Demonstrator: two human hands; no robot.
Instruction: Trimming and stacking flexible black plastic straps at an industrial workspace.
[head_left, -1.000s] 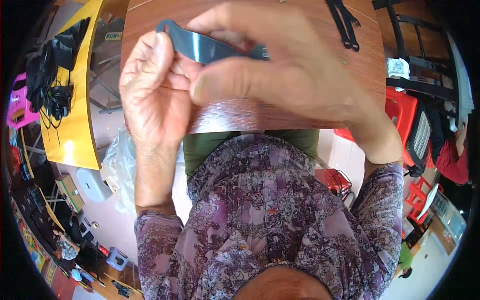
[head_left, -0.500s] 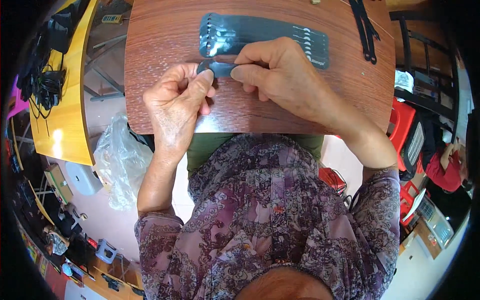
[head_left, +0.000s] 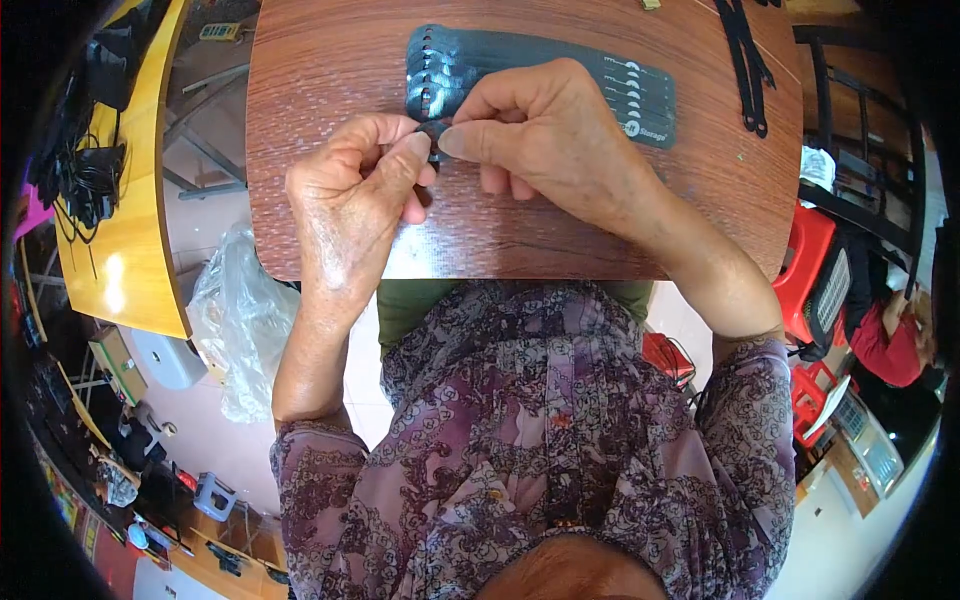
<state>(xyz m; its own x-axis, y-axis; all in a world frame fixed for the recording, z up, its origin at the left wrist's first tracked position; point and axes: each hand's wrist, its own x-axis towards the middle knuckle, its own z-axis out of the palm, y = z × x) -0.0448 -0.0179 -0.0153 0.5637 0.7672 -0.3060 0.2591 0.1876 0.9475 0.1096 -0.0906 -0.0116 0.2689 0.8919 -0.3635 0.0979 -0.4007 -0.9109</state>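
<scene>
At the brown wood-grain table (head_left: 330, 75), head view: two bare hands meet above the top, left of centre, fingertips close together.
Left hand (head_left: 348, 190): thumb and index finger pinching a small, dark, glossy strip-like piece (head_left: 434, 130); other fingers curled underneath.
Right hand (head_left: 570, 135): thumb and index finger appear to pinch the same piece from its right; remaining fingers folded, tips pointing down.
Held piece, location: between the pinches, just below the left end of the strips. Mostly covered by fingertips; full length and any fold cannot be told.
Flat, dark grey-green, glossy strips (head_left: 520, 52): overlapping in a row behind the hands; holes along the left end, white marks toward the right. Right hand hides part of the lowest; contact with the held piece unclear.
Pinch, judged: thumbs near each other should give control over a thin, springy-looking piece; light, even pressure should avoid creasing.
Sightline, judged: tilting the right thumb aside would expose the contact point.
Row of strips, judged: keep wrists low but clear, so the overlap is not disturbed.
Long, flat black straps (head_left: 745, 75): far right of the tabletop, well apart from both hands.
</scene>
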